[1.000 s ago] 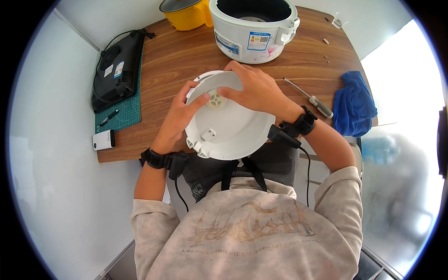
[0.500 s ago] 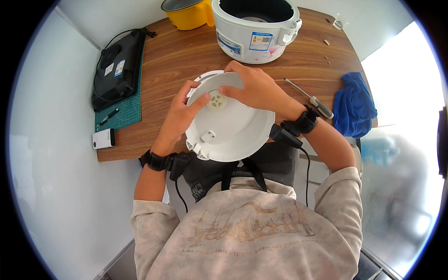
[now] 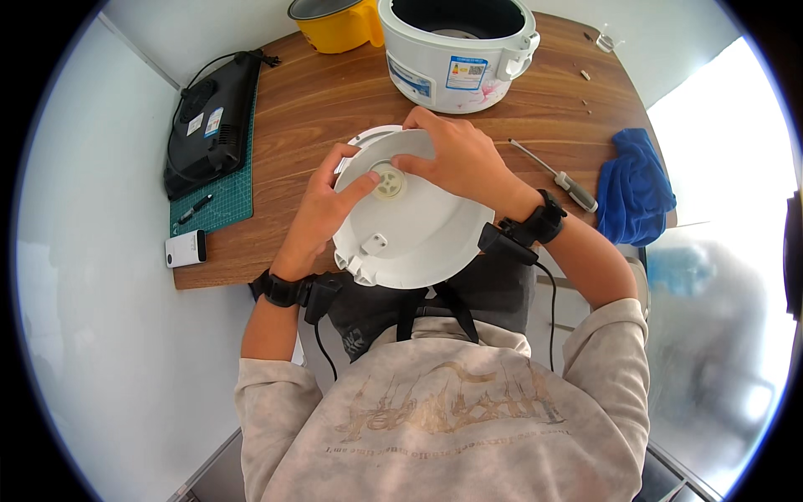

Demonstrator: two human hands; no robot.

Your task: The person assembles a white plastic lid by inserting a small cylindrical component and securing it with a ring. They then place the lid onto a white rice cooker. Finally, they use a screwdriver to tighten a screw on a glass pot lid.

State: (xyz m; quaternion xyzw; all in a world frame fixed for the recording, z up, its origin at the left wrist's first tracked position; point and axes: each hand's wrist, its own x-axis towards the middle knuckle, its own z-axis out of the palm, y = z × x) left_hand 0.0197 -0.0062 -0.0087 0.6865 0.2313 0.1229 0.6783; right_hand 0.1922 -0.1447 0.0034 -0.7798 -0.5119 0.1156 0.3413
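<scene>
A round white rice cooker lid (image 3: 418,234), its hollow inside toward me, is tilted at the table's front edge above my lap. My left hand (image 3: 324,201) grips its left rim, with the thumb reaching inside. My right hand (image 3: 464,159) holds the far rim, fingers over the outside and thumb inside. Both thumbs press beside a small round cream vent piece (image 3: 389,182) near the lid's far end. A hinge part (image 3: 358,269) sticks out at the near left rim. The fingertips behind the lid are hidden.
The white rice cooker body (image 3: 456,63) stands open at the back, beside a yellow pot (image 3: 335,29). At right lie a screwdriver (image 3: 573,188) and a blue cloth (image 3: 636,188). A black appliance (image 3: 213,125) rests on a green cutting mat (image 3: 226,216) at left, near a white power bank (image 3: 186,248).
Almost nothing differs. My right wrist has shifted very slightly, while both hands keep their hold on the lid.
</scene>
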